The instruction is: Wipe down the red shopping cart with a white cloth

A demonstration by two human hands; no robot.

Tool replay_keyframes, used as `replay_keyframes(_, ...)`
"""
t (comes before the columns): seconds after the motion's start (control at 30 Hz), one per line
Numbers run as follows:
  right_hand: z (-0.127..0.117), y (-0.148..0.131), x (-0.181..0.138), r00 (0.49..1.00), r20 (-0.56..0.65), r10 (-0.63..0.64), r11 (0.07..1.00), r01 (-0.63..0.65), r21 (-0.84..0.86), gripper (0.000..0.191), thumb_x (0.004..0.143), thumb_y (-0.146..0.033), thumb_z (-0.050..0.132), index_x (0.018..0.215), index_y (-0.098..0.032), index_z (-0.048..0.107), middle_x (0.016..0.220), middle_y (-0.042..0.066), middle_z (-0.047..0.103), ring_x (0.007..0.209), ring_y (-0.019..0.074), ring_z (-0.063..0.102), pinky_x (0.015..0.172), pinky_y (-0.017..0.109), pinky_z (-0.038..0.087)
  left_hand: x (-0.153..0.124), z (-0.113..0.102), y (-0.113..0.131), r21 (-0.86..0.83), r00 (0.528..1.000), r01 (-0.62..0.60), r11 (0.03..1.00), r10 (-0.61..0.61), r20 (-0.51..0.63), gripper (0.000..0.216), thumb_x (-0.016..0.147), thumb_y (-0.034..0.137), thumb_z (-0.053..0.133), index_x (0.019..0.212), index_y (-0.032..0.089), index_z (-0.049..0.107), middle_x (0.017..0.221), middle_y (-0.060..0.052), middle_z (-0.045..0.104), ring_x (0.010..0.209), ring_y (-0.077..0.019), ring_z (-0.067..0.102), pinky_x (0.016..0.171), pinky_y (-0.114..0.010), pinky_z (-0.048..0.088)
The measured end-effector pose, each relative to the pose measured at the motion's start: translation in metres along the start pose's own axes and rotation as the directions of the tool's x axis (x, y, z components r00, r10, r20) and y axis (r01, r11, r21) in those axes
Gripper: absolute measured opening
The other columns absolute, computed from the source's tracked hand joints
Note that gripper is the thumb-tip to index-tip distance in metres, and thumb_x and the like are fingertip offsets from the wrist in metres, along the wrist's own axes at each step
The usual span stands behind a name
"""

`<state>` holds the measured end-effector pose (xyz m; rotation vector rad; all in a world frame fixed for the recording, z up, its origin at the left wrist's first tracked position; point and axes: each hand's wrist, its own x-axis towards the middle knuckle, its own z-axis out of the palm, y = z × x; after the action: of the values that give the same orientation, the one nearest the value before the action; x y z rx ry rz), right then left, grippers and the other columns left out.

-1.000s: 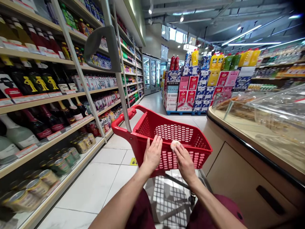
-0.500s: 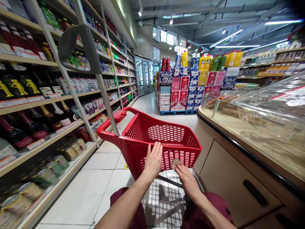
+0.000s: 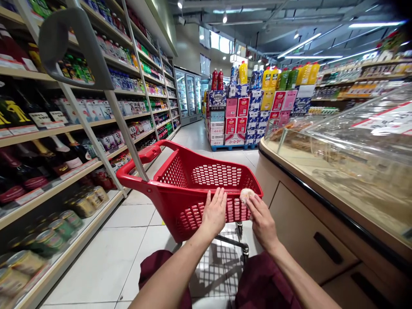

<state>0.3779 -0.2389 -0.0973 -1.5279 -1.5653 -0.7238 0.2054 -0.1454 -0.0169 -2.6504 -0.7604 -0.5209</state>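
A red plastic shopping cart basket [image 3: 169,197] with perforated sides stands in front of me, slightly turned. My left hand [image 3: 215,211] lies against its near side just below the rim, fingers stretched out and holding nothing. Near the front right corner, my right hand [image 3: 263,219] presses a crumpled whitish cloth [image 3: 246,195] to the rim under its fingertips. A metal pole rises from the cart's rear left and carries a grey loop handle [image 3: 104,75]. Under the basket shows the dark metal frame with a caster [image 3: 244,249].
Shelves [image 3: 54,182] of bottles and cans line the left. A glass-topped counter [image 3: 302,189] stands close on the right. Beyond the cart are stacked drink cartons [image 3: 236,116] topped with bottles, and glass-door fridges [image 3: 189,94]. White floor tiles [image 3: 96,257] lie beneath.
My right hand has moved up with the cloth, from the basket's perforated side to the rim by the corner. My left hand has shifted slightly right. The whole view has turned a little.
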Motion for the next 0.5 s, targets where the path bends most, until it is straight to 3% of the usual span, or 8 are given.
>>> replay_keyframes(0.2,0.000,0.018,-0.015,0.996,0.090,-0.020,0.999,0.023,-0.033,0.054,0.078,-0.001,0.032,0.126,-0.023,0.043,0.124,0.005,0.052,0.120,0.0169,0.041,0.098,0.040,0.038,0.005,0.003,0.006,-0.025,0.999,0.008,1.000,-0.007,0.049,0.055,0.076,0.016,0.036,0.130,0.007,0.031,0.139,-0.011,0.031,0.131,-0.0217,0.020,0.107,-0.047,0.013)
replay_keyframes(0.37,-0.006,0.025,-0.010,0.996,0.015,0.092,0.995,-0.092,-0.025,0.052,0.079,-0.005,0.034,0.127,-0.022,0.041,0.131,0.005,0.044,0.123,0.0194,0.036,0.100,0.042,0.035,0.007,0.000,0.014,-0.053,0.994,-0.001,0.999,0.007,0.105,0.059,0.075,0.015,0.035,0.132,0.006,0.027,0.142,-0.011,0.024,0.132,-0.0218,0.014,0.107,-0.047,0.011)
replay_keyframes(0.5,-0.006,0.036,-0.034,0.973,0.189,0.129,0.990,-0.116,-0.081,0.050,0.074,-0.004,0.033,0.115,-0.021,0.054,0.118,0.006,0.057,0.115,0.0198,0.046,0.093,0.040,0.043,0.006,-0.003,0.006,-0.067,0.993,0.011,0.998,-0.003,0.122,0.059,0.075,0.016,0.035,0.133,0.006,0.027,0.143,-0.010,0.022,0.132,-0.0213,0.012,0.107,-0.046,0.010)
